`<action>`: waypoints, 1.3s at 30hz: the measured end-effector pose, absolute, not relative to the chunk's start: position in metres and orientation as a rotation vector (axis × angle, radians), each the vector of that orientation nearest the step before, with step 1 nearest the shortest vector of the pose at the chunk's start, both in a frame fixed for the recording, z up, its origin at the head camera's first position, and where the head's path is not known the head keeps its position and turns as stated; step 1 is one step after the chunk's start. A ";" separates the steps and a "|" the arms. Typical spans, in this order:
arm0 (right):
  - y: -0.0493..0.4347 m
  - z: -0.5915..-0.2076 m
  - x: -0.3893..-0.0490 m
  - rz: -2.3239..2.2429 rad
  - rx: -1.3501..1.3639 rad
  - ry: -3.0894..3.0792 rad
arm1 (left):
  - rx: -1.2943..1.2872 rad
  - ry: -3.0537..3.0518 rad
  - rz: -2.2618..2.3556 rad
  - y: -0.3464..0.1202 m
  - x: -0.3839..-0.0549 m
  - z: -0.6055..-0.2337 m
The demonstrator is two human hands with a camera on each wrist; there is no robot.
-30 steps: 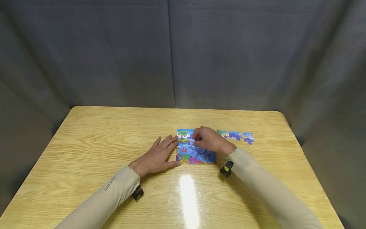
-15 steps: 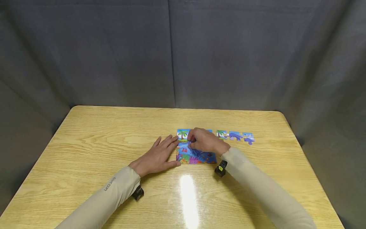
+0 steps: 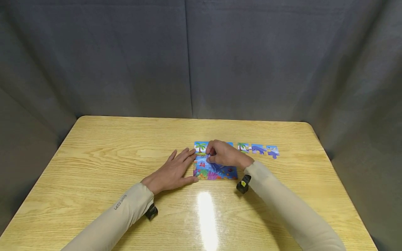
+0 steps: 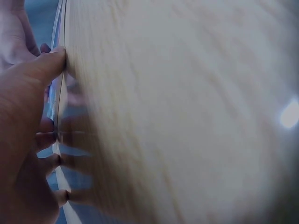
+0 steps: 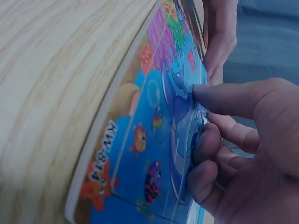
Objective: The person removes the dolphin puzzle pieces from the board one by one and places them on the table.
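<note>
A jigsaw puzzle board (image 3: 230,173) with a sea picture of a dolphin, fish, coral and a palm tree lies flat on the table. My left hand (image 3: 172,174) rests flat at its left edge, fingers spread, with fingertips and thumb touching the border. Over the board's middle, my right hand (image 3: 223,153) pinches a small puzzle piece (image 5: 201,113) between thumb and curled fingers. Most of that piece is hidden by the fingers. Just right of the board, three loose pieces lie in a row: a palm-tree piece (image 3: 242,147), a dolphin piece (image 3: 258,149) and a blue-and-purple piece (image 3: 272,151).
The wood-grain table (image 3: 125,139) spreads out on all sides of the board. Behind it and along both sides hang grey curtains (image 3: 125,62). A bright light reflection shows on the tabletop in front of the board.
My right hand has shifted a little to the left over the board, then stayed nearly still. The palm-tree piece shows more fully. My left hand has not moved.
</note>
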State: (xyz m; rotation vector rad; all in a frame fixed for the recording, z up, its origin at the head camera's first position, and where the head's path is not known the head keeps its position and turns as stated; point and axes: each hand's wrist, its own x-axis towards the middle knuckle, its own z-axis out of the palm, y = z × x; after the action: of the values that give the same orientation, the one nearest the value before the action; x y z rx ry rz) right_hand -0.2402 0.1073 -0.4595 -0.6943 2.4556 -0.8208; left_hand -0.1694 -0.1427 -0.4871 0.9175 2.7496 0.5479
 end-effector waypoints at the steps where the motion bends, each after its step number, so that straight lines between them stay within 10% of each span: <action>1: 0.108 -0.460 -0.241 -0.827 -0.693 2.458 | 0.918 2.751 0.545 -0.143 -0.169 -0.487; 39: 0.110 -0.458 -0.231 -0.932 -0.803 2.343 | 0.935 2.738 0.546 -0.142 -0.169 -0.484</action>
State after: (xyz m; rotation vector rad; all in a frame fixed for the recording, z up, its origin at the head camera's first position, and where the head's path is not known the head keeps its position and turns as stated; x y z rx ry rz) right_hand -0.2313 0.1100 -0.4584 -0.8033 2.3434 -0.9321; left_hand -0.1687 -0.1424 -0.4839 0.9345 2.7385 0.5458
